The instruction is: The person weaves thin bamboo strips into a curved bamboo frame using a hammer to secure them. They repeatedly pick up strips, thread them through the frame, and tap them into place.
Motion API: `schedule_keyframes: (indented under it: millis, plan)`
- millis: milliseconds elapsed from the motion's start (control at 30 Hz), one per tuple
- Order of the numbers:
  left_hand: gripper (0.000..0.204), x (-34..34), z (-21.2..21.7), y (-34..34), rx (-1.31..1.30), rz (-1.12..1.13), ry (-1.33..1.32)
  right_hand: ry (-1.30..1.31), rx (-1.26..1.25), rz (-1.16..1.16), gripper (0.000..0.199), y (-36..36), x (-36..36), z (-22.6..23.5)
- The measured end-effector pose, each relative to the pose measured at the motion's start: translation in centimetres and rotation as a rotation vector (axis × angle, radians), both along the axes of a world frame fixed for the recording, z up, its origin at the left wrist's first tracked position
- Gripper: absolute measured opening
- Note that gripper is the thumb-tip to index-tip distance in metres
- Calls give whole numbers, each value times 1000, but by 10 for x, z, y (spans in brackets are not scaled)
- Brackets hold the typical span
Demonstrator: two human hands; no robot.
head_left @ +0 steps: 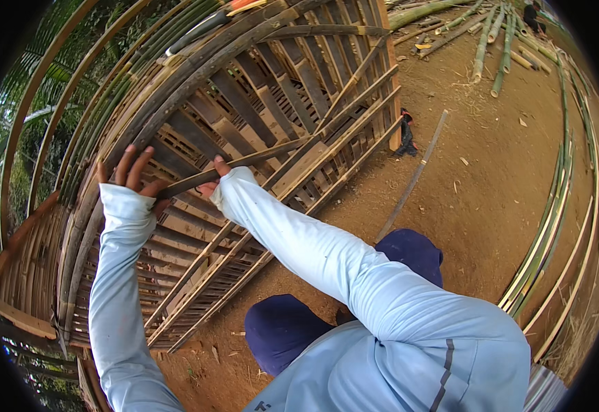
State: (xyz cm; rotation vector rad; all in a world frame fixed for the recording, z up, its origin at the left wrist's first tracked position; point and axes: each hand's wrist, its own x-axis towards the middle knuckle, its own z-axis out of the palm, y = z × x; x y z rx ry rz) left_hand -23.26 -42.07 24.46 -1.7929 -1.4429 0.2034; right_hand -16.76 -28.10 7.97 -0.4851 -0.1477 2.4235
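A dark bamboo strip (261,156) slants across a slatted bamboo frame (241,113). Near its left end, my left hand (131,180) has the strip between thumb and forefinger, while the other fingers spread up onto a curved bamboo pole (158,117). Farther along the strip, my right hand (217,180) grips it, one finger above and others below. The right cuff and palm side are partly hidden by the sleeve. Both forearms, in light blue sleeves, reach over the lower slats.
A tool with a dark sheath-like length (198,31) lies atop the frame. Green bamboo poles (504,55) lie on the dirt ground at the far right, with long split strips (550,226) along the right. A flat stick (415,175) lies beside my knee. Palms grow beyond the frame.
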Motion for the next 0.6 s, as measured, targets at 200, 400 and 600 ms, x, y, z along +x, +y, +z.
schedule_keyframes:
  millis: [200, 400, 600]
  plan:
    - [41, -20, -13, 0, -28, -75, 63, -53, 3, 149, 52, 13, 8, -2]
    - [31, -35, -22, 0, 18, -60, 79, -206, 500, 395, 49, 29, 54, -13]
    - [31, -44, -32, 3, 43, -111, 30, -907, 1040, 84, 34, 74, 102, -74]
